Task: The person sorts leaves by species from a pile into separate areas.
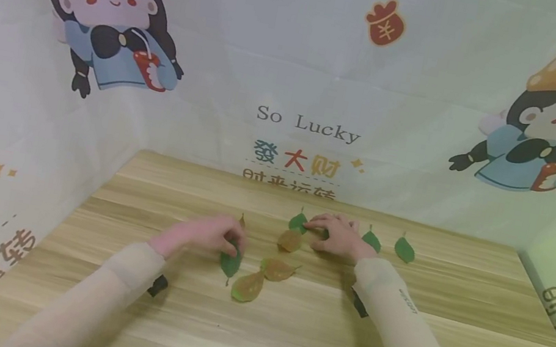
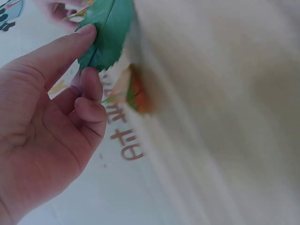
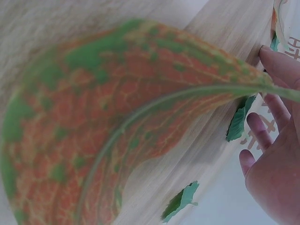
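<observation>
My left hand (image 1: 214, 233) pinches a green leaf (image 1: 230, 262) between thumb and fingers; its serrated edge shows in the left wrist view. A brown leaf, partly covered, lies beyond that hand. My right hand (image 1: 337, 233) is low over the far part of the table, with its index fingertip at another green leaf (image 1: 297, 222). In the right wrist view, a red-and-green mottled leaf (image 3: 122, 103) fills the near space, its stem running between the thumb and fingers; the sleeve and hand hide it from the head view. A brown leaf (image 1: 290, 241) lies just left of the right thumb.
Two brown-green leaves (image 1: 279, 269) (image 1: 247, 286) lie mid-table. Right of my right hand are two green leaves (image 1: 371, 240) (image 1: 405, 250). The wood-grain table (image 1: 225, 344) meets a printed cloth backdrop (image 1: 230, 66) at the back and sides.
</observation>
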A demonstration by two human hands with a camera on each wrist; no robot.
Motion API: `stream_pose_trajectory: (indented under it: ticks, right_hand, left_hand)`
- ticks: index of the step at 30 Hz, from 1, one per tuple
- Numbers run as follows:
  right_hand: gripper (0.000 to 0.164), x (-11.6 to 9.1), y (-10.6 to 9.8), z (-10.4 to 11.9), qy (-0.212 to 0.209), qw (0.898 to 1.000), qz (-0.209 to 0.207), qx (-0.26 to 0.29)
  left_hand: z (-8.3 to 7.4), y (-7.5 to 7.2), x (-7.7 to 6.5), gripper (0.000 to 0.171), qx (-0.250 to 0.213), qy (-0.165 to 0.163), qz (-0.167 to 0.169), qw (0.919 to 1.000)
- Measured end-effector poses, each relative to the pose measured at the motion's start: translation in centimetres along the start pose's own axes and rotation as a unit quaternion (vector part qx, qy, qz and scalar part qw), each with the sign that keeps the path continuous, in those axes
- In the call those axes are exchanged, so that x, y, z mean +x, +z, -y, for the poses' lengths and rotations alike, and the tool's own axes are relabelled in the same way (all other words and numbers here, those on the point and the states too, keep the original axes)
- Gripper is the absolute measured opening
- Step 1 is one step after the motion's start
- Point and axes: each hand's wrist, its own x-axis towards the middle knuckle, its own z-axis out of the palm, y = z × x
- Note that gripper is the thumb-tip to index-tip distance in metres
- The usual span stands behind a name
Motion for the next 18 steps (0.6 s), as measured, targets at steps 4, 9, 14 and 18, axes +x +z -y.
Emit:
stream_pose_trajectory:
  ticks: [4,9,14,18]
  right_hand:
    - [0.047,0.0,0.0,0.1,-0.002,1.000,-0.002,0.002]
    - [0.047,0.1,0.0,0.0,-0.004,1.000,-0.002,-0.001]
    - [0.047,0.2,0.0,-0.2,0.001,1.000,0.000,-0.005]
    - [0.048,0.0,-0.1,0.1,0.001,1.000,0.000,-0.009]
  left_hand:
    - [0.1,-1.5,0.3,0.007,0.008,-0.011,-0.015,0.9998]
    - [0.1,-2.6,0.9,0.005,0.009,-0.026,-0.061,0.9978]
    - [-0.1,-2.8,2.1,0.006,-0.022,-0.052,-0.106,0.9927]
    - [-0.3,-2.5,3.3,0.015,-0.057,-0.077,-0.147,0.9845]
